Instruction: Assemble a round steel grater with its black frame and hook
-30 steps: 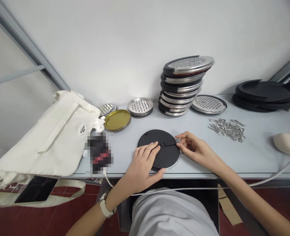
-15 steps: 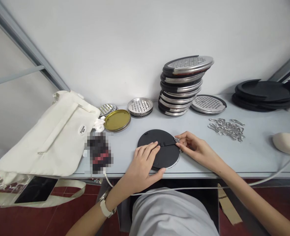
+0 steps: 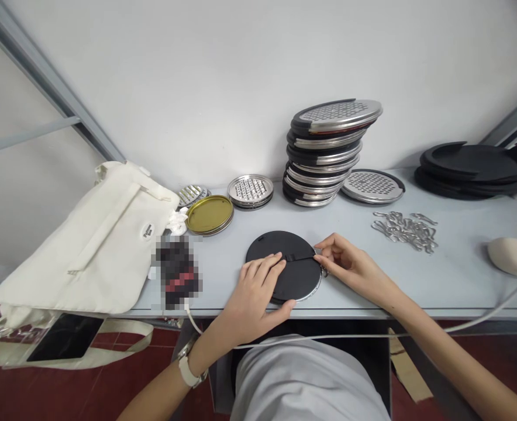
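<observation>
In front of me on the table lies a round black grater holder [image 3: 300,278], underside up, with a thin silver rim showing at its lower right. A narrow slot runs from its middle to the right edge. My left hand [image 3: 256,292] rests flat across its left half, fingers stretched out, palm pressing it to the table. At the right edge, by the slot's end, my right hand [image 3: 340,260] pinches a small metal clip, mostly hidden by thumb and fingertips. A bit of shiny metal shows under those fingers. Similar metal clips [image 3: 405,231] lie in a loose pile to the right.
Behind stands a leaning stack of grater discs in black holders [image 3: 324,158]. Round grater plates [image 3: 250,190] and gold-coloured discs [image 3: 209,213] sit left of it. Black ring holders [image 3: 473,169] are at right, above a beige mouse-shaped object [image 3: 513,255]. A white bag [image 3: 83,245] fills the left.
My right fingertips have shifted slightly at the holder's edge, and the metal piece seen above them is now mostly covered. My left hand stays in place.
</observation>
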Tool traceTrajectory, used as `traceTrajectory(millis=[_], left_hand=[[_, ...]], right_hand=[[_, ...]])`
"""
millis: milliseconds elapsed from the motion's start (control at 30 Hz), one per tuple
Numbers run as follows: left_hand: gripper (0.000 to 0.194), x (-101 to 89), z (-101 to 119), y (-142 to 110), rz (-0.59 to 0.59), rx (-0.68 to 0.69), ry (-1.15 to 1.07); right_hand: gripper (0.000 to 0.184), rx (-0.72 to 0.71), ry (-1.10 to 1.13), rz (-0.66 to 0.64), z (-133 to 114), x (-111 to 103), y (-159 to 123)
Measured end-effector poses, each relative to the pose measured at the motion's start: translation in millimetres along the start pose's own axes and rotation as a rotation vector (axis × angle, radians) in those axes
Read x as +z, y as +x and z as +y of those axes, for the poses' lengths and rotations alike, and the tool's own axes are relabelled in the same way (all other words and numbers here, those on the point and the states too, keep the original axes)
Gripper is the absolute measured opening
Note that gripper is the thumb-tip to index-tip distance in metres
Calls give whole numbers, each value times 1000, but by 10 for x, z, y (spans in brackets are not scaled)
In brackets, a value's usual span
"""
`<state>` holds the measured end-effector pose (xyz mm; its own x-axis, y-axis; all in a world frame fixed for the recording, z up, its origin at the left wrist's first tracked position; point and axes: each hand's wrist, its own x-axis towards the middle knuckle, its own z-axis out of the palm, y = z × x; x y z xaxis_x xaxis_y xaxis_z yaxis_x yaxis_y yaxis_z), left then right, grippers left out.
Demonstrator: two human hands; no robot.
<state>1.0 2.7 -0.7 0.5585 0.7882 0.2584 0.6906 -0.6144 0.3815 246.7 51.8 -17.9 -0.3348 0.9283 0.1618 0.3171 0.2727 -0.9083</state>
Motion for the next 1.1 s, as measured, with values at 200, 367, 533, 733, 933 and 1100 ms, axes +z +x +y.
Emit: traceTrajectory(millis=[200,367,533,733,933,1100], left_hand=[[56,-2,2,0,9,2,1],[56,-4,0,-2,-4,1,7],[56,3,-3,-1,-6,3,13],[56,-3,-2,-1,4,5,5],[55,-1,-5,-3,13,6,1],[55,-5,-5,-5,7,8,2]], right_hand=[[27,0,-8,20,-15,3,11],[26,-4,-22,12,-36,-4,16],[28,-7,-34,-9,-40,-7,17],[26,-1,-16,-15,-60,-8,10],[28,19,-7,-19,-116,-10,4],[29,15,-14,10,-85,-4,14]])
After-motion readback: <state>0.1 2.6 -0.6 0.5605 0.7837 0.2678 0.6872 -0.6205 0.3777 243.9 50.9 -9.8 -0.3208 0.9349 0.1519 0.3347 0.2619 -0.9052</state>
